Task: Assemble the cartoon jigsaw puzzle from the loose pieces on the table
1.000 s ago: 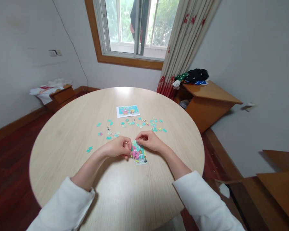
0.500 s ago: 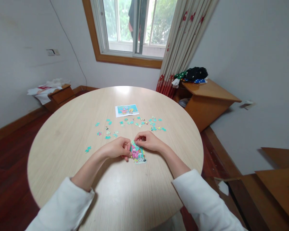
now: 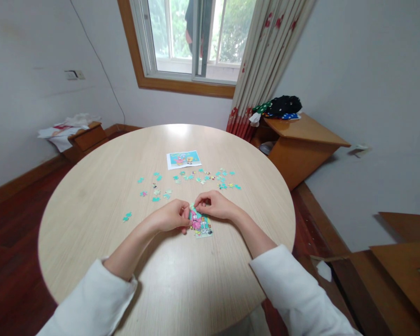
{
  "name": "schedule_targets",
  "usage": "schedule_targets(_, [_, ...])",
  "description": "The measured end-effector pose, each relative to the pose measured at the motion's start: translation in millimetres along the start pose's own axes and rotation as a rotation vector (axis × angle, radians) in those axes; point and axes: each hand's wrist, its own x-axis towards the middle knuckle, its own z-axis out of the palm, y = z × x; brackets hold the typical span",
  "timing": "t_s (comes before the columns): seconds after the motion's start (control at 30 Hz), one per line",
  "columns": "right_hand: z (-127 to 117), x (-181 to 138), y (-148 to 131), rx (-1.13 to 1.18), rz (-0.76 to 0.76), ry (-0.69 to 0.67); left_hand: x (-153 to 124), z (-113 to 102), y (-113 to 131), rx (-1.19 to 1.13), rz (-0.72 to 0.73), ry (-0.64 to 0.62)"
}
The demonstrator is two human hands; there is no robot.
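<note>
A partly joined jigsaw puzzle [image 3: 201, 225] with a pink cartoon figure lies flat on the table in front of me. My left hand [image 3: 175, 215] is closed at its left edge, fingers curled against the joined pieces. At the puzzle's top edge, my right hand [image 3: 213, 204] pinches what looks like a small puzzle piece, mostly hidden by the fingertips. Beyond the hands, loose turquoise puzzle pieces [image 3: 224, 185] are scattered in a band. A single loose piece [image 3: 127, 217] lies off to the left. Farther back rests a printed reference picture [image 3: 184, 159] with the same cartoon style.
The round wooden table [image 3: 91, 224] fills the middle of the view. Behind it are a window and a patterned curtain [image 3: 262, 60]. A wooden cabinet [image 3: 308, 133] with cloths on top stands at the right; a small stool [image 3: 89, 135] with papers is at the left.
Both hands stay almost in the same place at the puzzle. The whole view has shifted very slightly; the loose pieces lie as before.
</note>
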Motion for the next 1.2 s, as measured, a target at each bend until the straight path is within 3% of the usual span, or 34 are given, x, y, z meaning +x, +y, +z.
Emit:
schedule_targets(0.3, [-2.3, -1.2, -2.3, -0.071, 0.011, -0.071, -1.4, 7.6, 4.6, 0.043, -0.026, 0.063])
schedule_targets(0.83, [-2.1, 0.2, -0.6, -0.067, 0.006, -0.091, -0.1, 9.5, 1.3, 0.169, 0.009, -0.014])
schedule_targets(1.2, [-1.9, 0.4, 0.2, -0.053, 0.006, -0.095, -2.6, 10.2, 2.9, 0.333, 0.075, -0.003])
